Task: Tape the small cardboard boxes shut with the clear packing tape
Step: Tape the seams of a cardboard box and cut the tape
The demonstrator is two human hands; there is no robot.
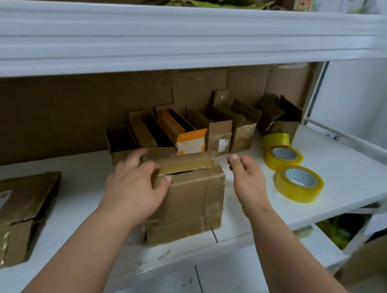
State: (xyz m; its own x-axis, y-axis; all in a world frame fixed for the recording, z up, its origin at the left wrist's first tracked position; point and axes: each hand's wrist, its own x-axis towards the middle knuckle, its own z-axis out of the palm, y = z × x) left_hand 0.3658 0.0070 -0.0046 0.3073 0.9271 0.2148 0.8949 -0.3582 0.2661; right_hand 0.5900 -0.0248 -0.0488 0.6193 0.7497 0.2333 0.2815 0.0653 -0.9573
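A small cardboard box [191, 198] stands near the front edge of the white shelf [82, 198], its top flaps nearly closed with a dark gap between them. My left hand [136, 186] grips the box's top left corner, thumb on the front flap. My right hand [246, 179] hovers just right of the box with loosely curled fingers, holding nothing. Three rolls of yellowish clear tape lie to the right: the nearest roll [300, 184], a middle roll [282, 156] and a far roll [276, 139].
Several open small boxes [187, 133] line the cardboard back wall. A flattened taped package [17, 213] lies at the left. An upper shelf [181, 38] overhangs the work area. A lower shelf [307, 248] and boxes sit below right.
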